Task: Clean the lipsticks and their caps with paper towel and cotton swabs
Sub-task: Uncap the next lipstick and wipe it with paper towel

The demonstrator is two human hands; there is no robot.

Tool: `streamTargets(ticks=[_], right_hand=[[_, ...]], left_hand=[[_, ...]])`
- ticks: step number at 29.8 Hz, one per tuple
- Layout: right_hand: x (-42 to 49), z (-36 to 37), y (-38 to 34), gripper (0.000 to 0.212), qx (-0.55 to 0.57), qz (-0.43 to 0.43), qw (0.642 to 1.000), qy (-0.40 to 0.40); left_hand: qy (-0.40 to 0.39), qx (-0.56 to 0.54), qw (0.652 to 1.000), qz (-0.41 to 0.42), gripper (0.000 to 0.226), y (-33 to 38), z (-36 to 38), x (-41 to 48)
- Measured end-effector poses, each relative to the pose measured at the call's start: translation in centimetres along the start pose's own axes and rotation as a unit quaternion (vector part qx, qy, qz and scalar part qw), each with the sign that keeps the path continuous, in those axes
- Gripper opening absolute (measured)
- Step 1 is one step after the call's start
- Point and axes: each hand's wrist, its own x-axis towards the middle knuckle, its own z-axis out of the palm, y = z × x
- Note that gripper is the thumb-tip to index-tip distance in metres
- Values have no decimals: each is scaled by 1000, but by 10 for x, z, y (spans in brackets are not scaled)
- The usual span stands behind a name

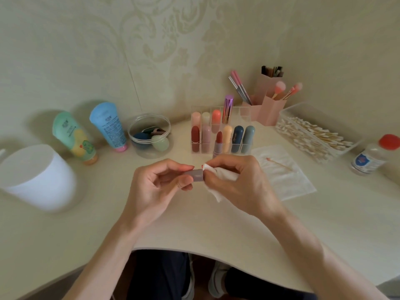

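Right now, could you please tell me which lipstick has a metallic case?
The tall metallic purple lipstick in the back row; the others look matte.

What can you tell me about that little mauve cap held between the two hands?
The cap is a small greyish-mauve tube, seemingly matte plastic, held sideways above the table. The left hand pinches its left end between thumb and fingers. The right hand presses a crumpled white paper towel against its right end. Which end is open cannot be told.
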Motion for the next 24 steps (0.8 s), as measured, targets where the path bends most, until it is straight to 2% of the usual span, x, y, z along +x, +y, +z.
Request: streamTargets(ticks=[10,13,18,22,24], right_hand=[[1,3,3,15,60,66,996,-5],[0,2,1,11,18,0,1000,25],[-3,7,4,7,-59,-106,989,80],[-1,9,6,6,-2,-11,999,44],[0,9,7,8,17,7,999,33]], left_hand=[[13,57,996,70,22,2,2,-3],[-9,21,999,28,29,2,2,1],[-23,29,999,7,12,-4,3,2],[-5,17,999,28,20,-3,0,1],[-6,20,999,34,22,-3,-1,1]])
